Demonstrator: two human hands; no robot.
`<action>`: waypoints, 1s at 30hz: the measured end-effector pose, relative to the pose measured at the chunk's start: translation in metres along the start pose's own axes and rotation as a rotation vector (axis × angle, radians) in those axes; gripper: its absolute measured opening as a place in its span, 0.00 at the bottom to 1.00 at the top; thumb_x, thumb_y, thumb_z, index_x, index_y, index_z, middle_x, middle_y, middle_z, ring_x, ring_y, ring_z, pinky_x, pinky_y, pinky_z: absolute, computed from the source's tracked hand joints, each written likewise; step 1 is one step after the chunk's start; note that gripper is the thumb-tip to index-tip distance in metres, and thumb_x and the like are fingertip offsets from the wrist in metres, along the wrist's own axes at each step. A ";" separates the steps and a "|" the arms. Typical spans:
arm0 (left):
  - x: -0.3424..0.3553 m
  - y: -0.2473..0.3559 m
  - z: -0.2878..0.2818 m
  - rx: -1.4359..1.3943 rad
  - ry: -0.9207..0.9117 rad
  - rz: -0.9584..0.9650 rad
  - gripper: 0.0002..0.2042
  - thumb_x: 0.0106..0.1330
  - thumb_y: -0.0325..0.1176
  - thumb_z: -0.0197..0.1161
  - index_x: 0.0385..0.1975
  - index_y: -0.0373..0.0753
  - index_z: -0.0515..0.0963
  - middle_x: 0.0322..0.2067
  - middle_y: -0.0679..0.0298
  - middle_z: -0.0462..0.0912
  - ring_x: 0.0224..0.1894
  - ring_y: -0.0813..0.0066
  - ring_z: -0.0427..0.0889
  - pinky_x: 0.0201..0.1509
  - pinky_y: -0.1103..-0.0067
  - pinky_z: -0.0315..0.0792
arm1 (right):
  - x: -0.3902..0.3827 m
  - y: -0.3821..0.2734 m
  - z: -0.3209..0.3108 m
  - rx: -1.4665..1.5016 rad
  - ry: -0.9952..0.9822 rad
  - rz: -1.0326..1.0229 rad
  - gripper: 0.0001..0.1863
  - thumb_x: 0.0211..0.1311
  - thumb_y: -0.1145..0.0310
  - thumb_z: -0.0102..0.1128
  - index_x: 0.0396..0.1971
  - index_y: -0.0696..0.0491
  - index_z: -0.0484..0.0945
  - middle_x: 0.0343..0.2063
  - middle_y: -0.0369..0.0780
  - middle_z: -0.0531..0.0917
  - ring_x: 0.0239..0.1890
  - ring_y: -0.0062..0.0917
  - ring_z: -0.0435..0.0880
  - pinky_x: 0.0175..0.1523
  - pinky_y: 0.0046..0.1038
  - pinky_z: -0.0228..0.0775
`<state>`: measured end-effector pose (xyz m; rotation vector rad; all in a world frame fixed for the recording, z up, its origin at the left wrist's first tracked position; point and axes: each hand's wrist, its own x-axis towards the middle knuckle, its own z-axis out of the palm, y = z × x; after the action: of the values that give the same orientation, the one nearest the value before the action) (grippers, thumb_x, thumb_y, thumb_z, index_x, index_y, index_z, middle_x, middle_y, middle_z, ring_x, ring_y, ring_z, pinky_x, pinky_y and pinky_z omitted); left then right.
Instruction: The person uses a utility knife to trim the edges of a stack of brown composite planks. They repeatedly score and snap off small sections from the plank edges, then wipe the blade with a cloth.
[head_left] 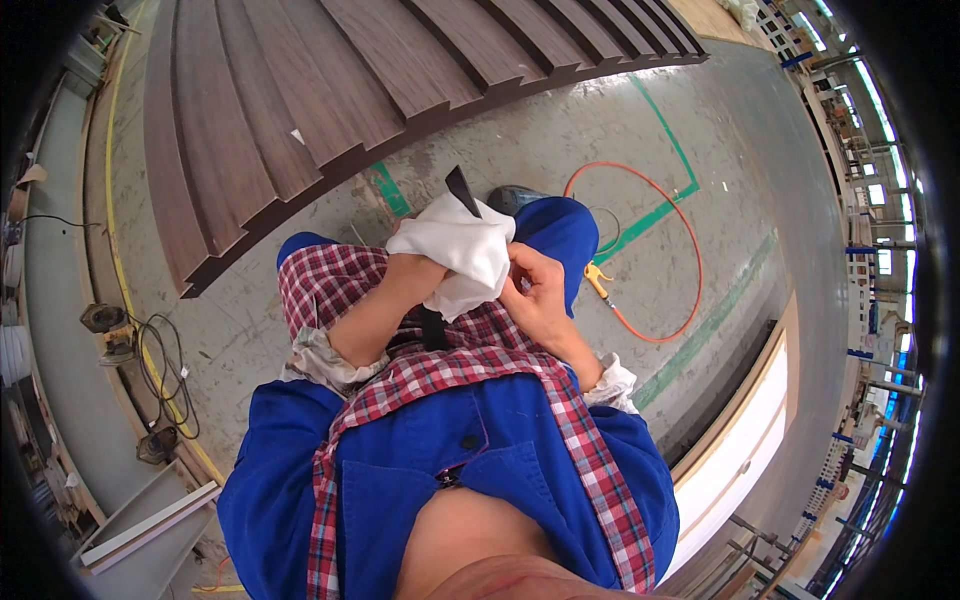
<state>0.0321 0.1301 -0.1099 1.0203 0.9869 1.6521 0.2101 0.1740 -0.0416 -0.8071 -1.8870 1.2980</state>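
Observation:
A bunched white cloth (460, 246) is held over my lap, with a flat dark blade (461, 190) sticking up out of its top. What the blade belongs to is hidden in the cloth. My left hand (418, 272) grips the cloth from the left, its fingers mostly covered by the folds. On the right side, my right hand (537, 288) has thumb and fingers curled together at the cloth's edge. Just below the cloth hangs a black strip (433, 330), against the red checked apron (325, 290); I cannot tell whether it joins the blade.
Ahead lies a large brown slatted panel (330, 90) with stepped edges. An orange hose (700, 262) with a yellow air gun (597, 278) loops on the floor to my right. Power sanders (115, 332) and a black cable (165, 375) are at left. A pale panel (735, 470) leans at right.

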 end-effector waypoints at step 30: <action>0.024 0.020 -0.001 -0.869 0.229 -0.403 0.17 0.67 0.36 0.53 0.53 0.38 0.70 0.47 0.58 0.78 0.42 0.68 0.81 0.48 0.70 0.77 | 0.008 0.005 0.001 0.682 0.033 0.289 0.07 0.61 0.73 0.57 0.24 0.57 0.73 0.15 0.31 0.72 0.15 0.10 0.61 0.23 0.14 0.51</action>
<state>0.0202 0.1476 -0.0871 0.0474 0.4621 1.6146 0.2054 0.1813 -0.0448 -0.7310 -1.1854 1.9337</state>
